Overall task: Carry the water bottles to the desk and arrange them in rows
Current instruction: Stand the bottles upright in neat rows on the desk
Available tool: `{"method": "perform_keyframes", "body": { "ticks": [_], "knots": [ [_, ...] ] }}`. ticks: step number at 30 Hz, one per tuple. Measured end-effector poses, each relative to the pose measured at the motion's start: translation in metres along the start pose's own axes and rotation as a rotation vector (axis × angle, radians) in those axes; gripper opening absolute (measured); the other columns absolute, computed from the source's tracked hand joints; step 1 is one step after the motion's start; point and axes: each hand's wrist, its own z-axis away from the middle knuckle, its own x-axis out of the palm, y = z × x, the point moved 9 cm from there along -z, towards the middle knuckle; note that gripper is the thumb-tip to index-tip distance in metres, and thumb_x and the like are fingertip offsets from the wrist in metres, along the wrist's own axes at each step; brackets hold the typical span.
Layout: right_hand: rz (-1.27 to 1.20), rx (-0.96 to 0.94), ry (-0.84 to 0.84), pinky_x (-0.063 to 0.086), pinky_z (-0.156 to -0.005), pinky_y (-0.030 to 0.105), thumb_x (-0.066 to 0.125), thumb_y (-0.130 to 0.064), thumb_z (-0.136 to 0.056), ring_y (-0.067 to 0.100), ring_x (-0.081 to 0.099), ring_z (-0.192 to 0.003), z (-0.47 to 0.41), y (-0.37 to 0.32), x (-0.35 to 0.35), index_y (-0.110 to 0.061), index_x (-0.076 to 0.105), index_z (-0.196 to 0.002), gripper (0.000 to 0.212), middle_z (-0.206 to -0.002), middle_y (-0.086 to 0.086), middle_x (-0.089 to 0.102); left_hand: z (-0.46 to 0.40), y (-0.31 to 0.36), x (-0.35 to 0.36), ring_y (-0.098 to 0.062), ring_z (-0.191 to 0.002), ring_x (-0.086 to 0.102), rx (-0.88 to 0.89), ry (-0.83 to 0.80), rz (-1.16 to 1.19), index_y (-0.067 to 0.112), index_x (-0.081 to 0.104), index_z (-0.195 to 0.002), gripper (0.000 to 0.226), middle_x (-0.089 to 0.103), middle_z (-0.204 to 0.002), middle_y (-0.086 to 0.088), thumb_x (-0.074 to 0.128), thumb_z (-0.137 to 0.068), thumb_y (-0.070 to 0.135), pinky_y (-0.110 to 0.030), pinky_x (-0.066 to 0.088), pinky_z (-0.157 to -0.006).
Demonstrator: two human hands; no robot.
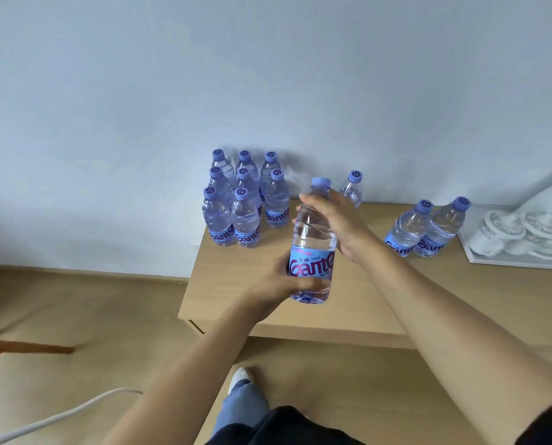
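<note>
Head view: a clear plastic water bottle with a blue label and lilac cap (313,242) is held upright over the light wooden desk (358,303). The right hand (335,226) wraps its shoulder and the left hand (284,281) cups its base, probably steadying it for placement beside the grouped bottles (242,200) at far left. At right, a white tray (480,260) holds lidded white cups (499,232).

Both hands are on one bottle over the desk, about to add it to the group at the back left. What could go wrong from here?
1. The grouped bottles stand tightly packed; setting the held bottle beside them could knock one over, perhaps toppling others.
2. The group sits near the left edge of the desk; a nudged bottle might fall to the floor.
3. The right hand grips near the neck and the left hand low; releasing unevenly could tip it.
</note>
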Motion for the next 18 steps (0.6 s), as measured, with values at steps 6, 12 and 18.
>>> {"method": "perform_keyframes", "body": {
  "ticks": [6,12,18],
  "knots": [
    [0.031,0.003,-0.070,0.052,-0.094,0.057,0.076,-0.036,-0.078,0.034,0.068,-0.084,0.002,0.008,0.015,-0.015,0.062,-0.089,0.028,-0.085,0.014,0.070,0.011,-0.013,-0.007,-0.026,-0.091,0.066,0.003,0.074,0.030,0.001,0.057,-0.118,0.057,0.067,-0.099,-0.013,0.078,-0.066,0.005,-0.039,0.057,-0.084],
    [0.058,0.018,-0.124,0.059,-0.072,0.034,0.076,-0.033,-0.085,0.019,0.070,-0.080,-0.006,0.007,0.027,-0.016,0.062,-0.099,0.026,-0.087,0.004,0.072,0.006,-0.018,-0.025,-0.024,-0.089,0.068,0.038,0.163,0.024,0.003,0.060,-0.114,0.060,0.069,-0.097,-0.011,0.083,-0.059,0.010,-0.042,0.058,-0.084],
    [0.100,0.120,-0.208,0.054,-0.080,0.029,0.076,-0.015,-0.084,0.018,0.065,-0.093,-0.021,0.014,0.024,-0.014,0.060,-0.107,0.028,-0.095,-0.003,0.068,-0.020,-0.030,-0.042,-0.026,-0.091,0.068,0.010,0.177,-0.020,0.003,0.060,-0.114,0.056,0.070,-0.100,-0.015,0.084,-0.064,0.003,-0.041,0.058,-0.085]
  ]
}}
